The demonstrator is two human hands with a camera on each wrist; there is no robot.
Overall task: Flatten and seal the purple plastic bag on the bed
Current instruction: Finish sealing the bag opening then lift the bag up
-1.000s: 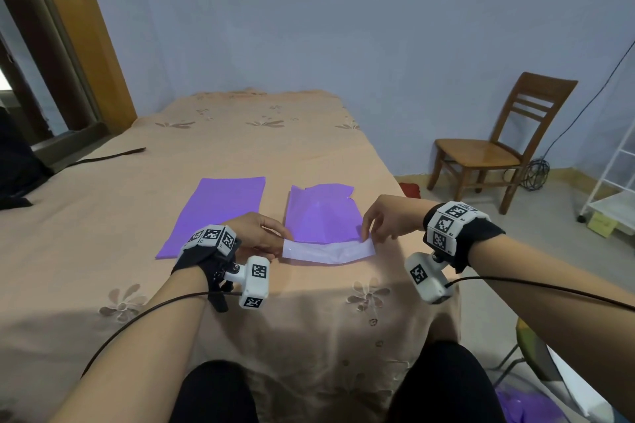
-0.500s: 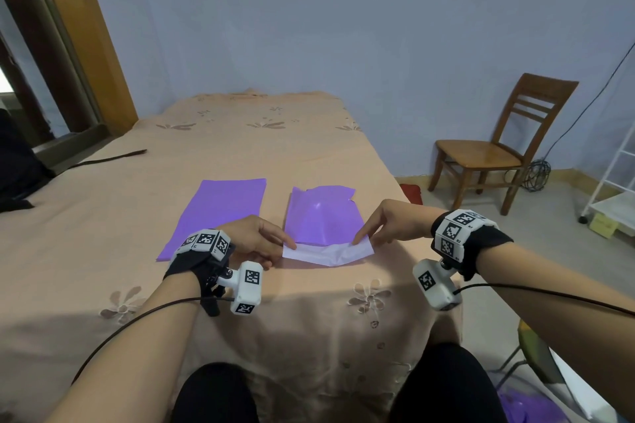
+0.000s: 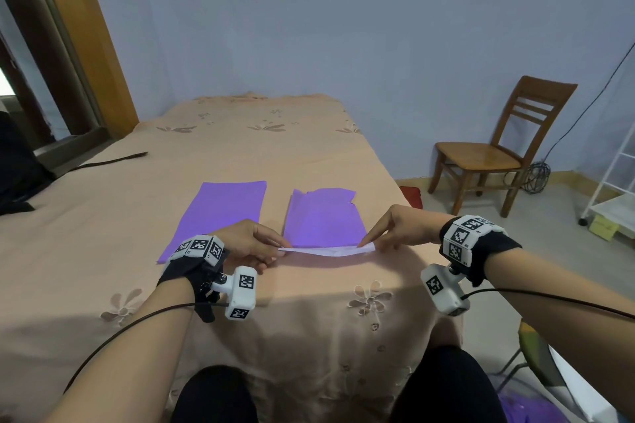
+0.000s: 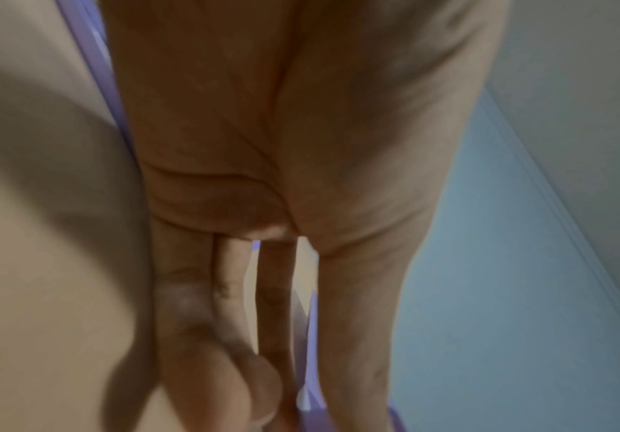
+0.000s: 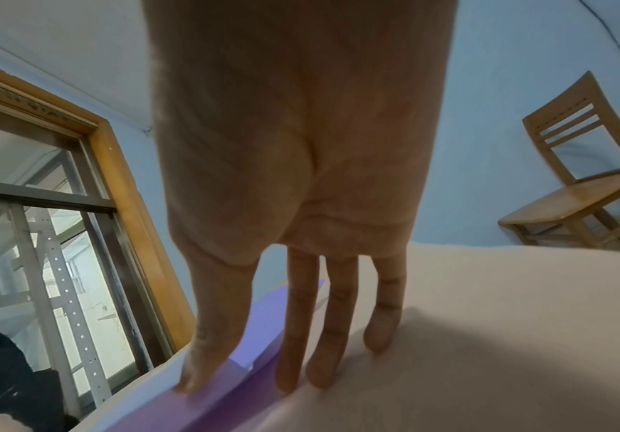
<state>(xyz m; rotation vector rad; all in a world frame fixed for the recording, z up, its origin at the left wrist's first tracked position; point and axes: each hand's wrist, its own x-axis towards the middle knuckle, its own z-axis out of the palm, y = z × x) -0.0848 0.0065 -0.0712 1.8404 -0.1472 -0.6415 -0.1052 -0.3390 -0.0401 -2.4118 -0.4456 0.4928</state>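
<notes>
A person seated at the foot of the bed [image 3: 240, 154] works the purple plastic bag [image 3: 323, 220], which lies near the bed's right edge. The left hand [image 3: 251, 244] and right hand [image 3: 395, 227] each pinch 1 end of its white flap [image 3: 326, 251], lifted along the near edge. The film looks light, limp and slick, best held at the flap corners. Whether anything is inside cannot be told. A second purple sheet [image 3: 223, 213] lies flat alongside.
</notes>
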